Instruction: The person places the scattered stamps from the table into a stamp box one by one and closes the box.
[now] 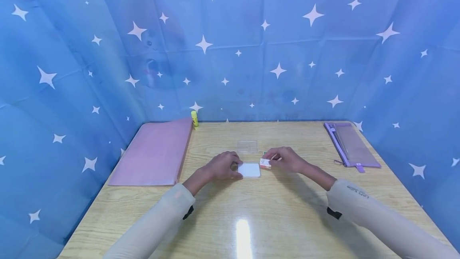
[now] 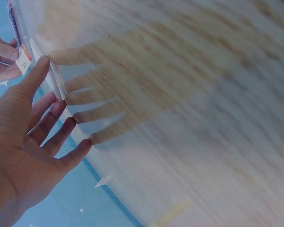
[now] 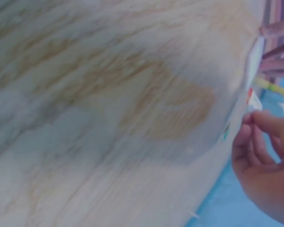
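Note:
My left hand holds a flat clear case with a white inside by its left end, thumb at the near corner and fingers at the far one. In the left wrist view the case lies on the table between the thumb and the spread fingers. Just right of it, my right hand pinches a small white-and-orange block, eraser-like, between thumb and fingertips. The right wrist view shows the block partly hidden by those fingers. Behind the case lies a clear flat plastic piece.
A pink folder lies at the left, with a yellow glue stick upright by its far corner. At the right lies a purple zip pouch. Something small and green shows near the right fingers. A starry blue curtain surrounds the table.

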Motion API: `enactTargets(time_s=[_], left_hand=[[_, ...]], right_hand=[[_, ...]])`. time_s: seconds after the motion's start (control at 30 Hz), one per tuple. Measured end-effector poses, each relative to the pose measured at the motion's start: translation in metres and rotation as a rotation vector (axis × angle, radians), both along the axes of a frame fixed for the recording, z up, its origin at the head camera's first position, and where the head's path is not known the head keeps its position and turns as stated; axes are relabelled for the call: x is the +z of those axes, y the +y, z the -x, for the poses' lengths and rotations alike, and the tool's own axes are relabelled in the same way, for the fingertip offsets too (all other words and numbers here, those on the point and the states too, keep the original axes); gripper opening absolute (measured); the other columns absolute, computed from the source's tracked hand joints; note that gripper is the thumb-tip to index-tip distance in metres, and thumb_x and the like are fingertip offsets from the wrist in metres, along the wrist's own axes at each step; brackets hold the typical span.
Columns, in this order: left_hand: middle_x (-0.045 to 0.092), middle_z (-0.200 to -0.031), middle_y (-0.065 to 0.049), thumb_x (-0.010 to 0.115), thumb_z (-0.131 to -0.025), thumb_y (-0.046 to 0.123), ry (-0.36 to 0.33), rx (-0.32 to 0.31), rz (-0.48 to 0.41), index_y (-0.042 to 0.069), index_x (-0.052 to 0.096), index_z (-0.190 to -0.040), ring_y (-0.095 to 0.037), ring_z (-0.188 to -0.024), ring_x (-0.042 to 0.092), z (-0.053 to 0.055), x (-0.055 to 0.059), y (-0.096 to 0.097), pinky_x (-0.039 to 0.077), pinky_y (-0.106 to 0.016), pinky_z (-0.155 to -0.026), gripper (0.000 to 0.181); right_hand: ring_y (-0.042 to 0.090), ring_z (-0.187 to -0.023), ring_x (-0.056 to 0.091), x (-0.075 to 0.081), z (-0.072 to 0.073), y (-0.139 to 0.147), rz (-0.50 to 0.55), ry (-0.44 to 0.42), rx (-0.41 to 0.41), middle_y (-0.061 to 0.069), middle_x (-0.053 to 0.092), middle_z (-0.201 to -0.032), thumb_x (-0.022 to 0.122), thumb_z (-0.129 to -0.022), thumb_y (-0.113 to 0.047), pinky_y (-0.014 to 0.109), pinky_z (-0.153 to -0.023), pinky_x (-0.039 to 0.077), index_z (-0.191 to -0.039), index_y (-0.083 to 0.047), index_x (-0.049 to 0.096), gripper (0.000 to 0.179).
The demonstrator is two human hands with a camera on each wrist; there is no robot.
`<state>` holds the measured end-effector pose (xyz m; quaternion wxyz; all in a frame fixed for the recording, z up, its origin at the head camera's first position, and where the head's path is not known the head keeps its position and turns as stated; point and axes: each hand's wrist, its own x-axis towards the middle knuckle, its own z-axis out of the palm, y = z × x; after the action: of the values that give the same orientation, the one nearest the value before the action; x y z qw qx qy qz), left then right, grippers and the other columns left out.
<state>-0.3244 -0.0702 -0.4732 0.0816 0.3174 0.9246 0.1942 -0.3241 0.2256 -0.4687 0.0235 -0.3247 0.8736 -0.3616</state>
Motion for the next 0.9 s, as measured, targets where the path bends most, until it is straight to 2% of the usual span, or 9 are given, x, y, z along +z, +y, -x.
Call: enactTargets(time_s=[0.27,0.5,0.67,0.9], left_hand=[[0.067,-0.129,-0.003,0.086,-0.086,0.037,0.000,-0.002,0.003,0.010,0.072,-0.131,-0.016,-0.110,0.062,0.001,0.000,0.000,0.052,-0.030,-0.094,0.055],[0.067,-0.131,-0.003,0.086,-0.087,0.038,-0.005,0.002,0.010,0.010,0.072,-0.132,-0.016,-0.113,0.062,0.002,-0.001,0.001,0.052,-0.031,-0.096,0.055],[0.066,-0.132,-0.003,0.086,-0.087,0.038,-0.006,0.005,0.010,0.011,0.071,-0.132,-0.016,-0.115,0.062,0.002,-0.003,0.000,0.052,-0.031,-0.098,0.055],[0.067,-0.127,-0.001,0.086,-0.086,0.039,0.004,-0.002,0.007,0.011,0.072,-0.131,-0.014,-0.109,0.062,0.004,-0.003,0.000,0.052,-0.029,-0.093,0.054]], right_hand=[[0.036,-0.094,0.074,0.010,0.000,-0.013,0.011,-0.046,0.041,0.021,0.075,-0.107,0.067,-0.096,0.007,0.042,-0.083,0.062,-0.118,0.007,0.071,0.023],[0.034,-0.094,0.074,0.004,0.000,-0.029,0.021,-0.037,0.082,0.020,0.075,-0.107,0.068,-0.095,0.008,0.041,-0.082,0.062,-0.117,0.007,0.071,0.021],[0.033,-0.090,0.074,0.001,-0.001,-0.041,0.004,-0.034,0.076,0.018,0.075,-0.104,0.068,-0.095,0.007,0.039,-0.081,0.062,-0.113,0.005,0.072,0.018],[0.033,-0.091,0.074,-0.001,0.000,-0.052,-0.013,-0.024,0.088,0.018,0.075,-0.106,0.067,-0.095,0.009,0.035,-0.080,0.061,-0.110,0.005,0.074,0.017]])
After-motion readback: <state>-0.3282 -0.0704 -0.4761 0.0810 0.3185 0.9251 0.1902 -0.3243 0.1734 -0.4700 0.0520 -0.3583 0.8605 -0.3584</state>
